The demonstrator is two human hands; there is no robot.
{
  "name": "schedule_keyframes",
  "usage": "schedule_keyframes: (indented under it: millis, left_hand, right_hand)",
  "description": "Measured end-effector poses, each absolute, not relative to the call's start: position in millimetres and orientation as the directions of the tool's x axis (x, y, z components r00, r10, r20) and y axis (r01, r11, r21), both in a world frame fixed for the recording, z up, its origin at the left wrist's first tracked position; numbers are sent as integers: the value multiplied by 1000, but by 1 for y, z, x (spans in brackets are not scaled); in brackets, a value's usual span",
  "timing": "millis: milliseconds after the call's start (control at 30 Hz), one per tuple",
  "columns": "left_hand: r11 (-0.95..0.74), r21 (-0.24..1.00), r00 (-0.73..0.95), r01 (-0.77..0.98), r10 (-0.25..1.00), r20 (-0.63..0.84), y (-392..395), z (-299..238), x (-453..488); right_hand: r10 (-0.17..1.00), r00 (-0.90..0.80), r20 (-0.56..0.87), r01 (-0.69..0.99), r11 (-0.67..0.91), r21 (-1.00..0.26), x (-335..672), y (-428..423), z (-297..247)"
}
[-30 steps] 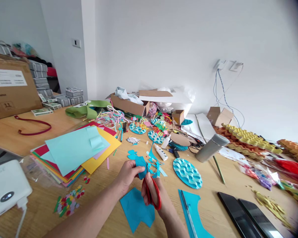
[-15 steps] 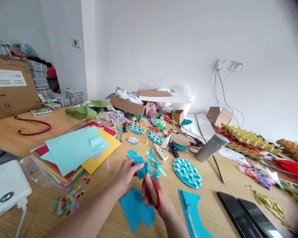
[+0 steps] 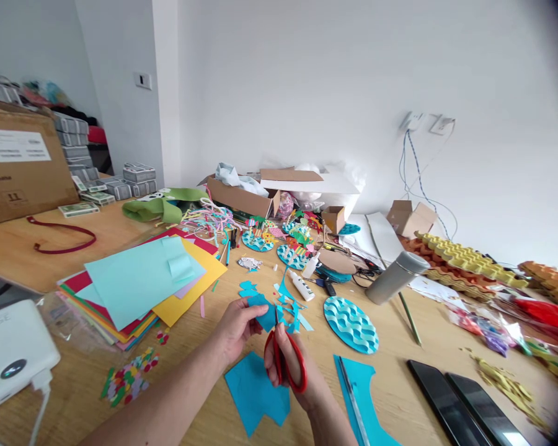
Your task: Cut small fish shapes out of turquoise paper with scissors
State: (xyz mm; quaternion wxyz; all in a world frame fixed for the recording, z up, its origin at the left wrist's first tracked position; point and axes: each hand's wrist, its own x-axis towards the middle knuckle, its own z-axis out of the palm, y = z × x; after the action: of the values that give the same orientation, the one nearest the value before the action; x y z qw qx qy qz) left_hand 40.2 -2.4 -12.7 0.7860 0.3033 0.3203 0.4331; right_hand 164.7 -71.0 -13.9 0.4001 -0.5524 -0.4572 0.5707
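Between thumb and fingers my left hand pinches a small piece of blue paper. My right hand is closed round the red handles of a pair of scissors, whose blades point away from me at the paper's right edge. Below both hands lies a larger blue paper sheet with a notch cut from its lower edge. Blue paper scraps are scattered just beyond the blades. On the right, a pen rests on another cut blue sheet.
Left is a stack of coloured paper with small paper dots in front. A glue bottle, a wavy blue oval and a grey tumbler stand or lie ahead and right. Two phones lie at the near right.
The small blue paper has turned in my left hand, its outer edge tilting to the right. The scissor handles have spread a little wider and shifted slightly right.
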Motion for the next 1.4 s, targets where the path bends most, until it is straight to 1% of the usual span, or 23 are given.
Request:
schedule_keyframes:
  millis: [167,333,533,733,967,1133,1233,1400]
  left_hand:
    - [470,731,437,-495,862,-258,-4,-12,40]
    - [458,740,435,-493,866,-247,-3,-11,39]
    - [400,801,400,-446,889,-222,-4,-9,39]
    - [331,871,373,-362,908,-190,-4,-10,40]
    - [299,898,386,-321,908,-165,-3,-10,38]
    - [297,918,439,-265,884,-159,-4,-8,38]
    - [281,927,441,-246,885,-151,-3,-9,38]
    - [226,947,465,-227,880,-98,-3,-9,38]
  right_hand:
    - [968,-40,-248,18,-247,-969,166,-72,-11]
    - [963,-96,-250,52,-246,-968,167,-72,-12]
    - [959,-106,-263,113,-251,-961,168,-72,-6]
    - [953,-116,-281,149,-263,-953,171,-73,-5]
    - [946,-146,-289,141,-270,-953,173,-73,-6]
    - [943,-172,-284,128,-264,-956,176,-73,-6]
    - [943,-180,-282,138,-259,-956,179,-73,-6]
    - [940,-199,-278,162,-249,-955,183,-74,-5]
